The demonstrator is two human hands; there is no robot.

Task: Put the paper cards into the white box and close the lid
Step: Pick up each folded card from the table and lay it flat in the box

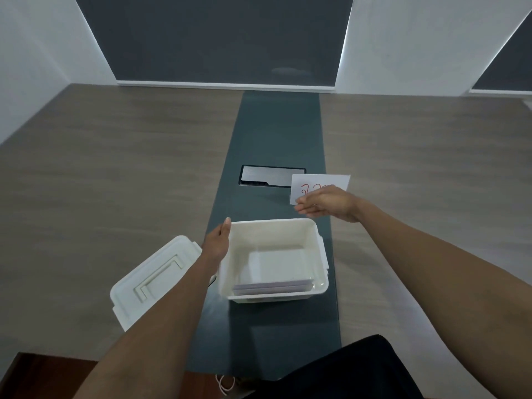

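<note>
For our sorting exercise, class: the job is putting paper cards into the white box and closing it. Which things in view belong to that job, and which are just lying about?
Part of the job:
white box, open
cards in the box
card with red writing, under the right hand
lid, off, left of the box
left hand, at the box's rim

Just lying about:
metal cover plate
dark strip

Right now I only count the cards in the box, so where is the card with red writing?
In the head view, the card with red writing is right of centre, behind the right hand, beyond the white box.
</note>
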